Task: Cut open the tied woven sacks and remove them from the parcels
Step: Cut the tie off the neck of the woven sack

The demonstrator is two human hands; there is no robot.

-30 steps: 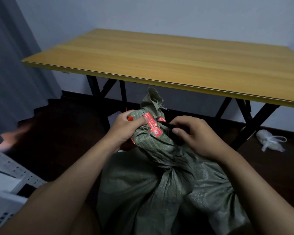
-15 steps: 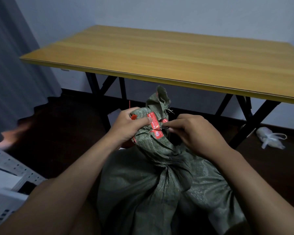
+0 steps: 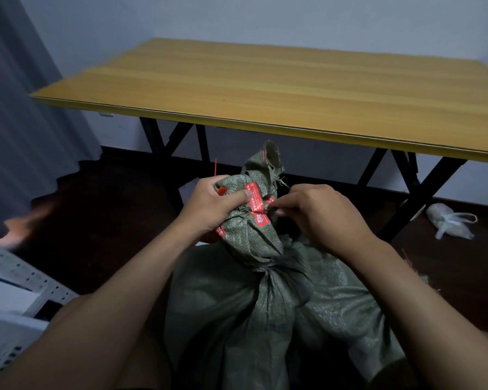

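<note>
Now left hand (image 3: 209,205) grips green woven sack (image 3: 254,299) neck; right hand (image 3: 319,213) pinches thin dark tool (image 3: 270,210) at red tie (image 3: 258,205); contents hidden.

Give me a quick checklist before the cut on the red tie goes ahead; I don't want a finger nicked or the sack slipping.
1. Neck held firm: ok. The left hand grips the bunched neck of the green woven sack.
2. Blade on the tie: ok. The right hand pinches a thin dark tool whose tip meets the red tie label.
3. Left thumb off the cutting line: not ok, it lies right beside the label.
4. Tool type and edge direction: cannot tell.
5. Sack steady: ok, it stands between the forearms.
6. Tie already severed: cannot tell.
</note>
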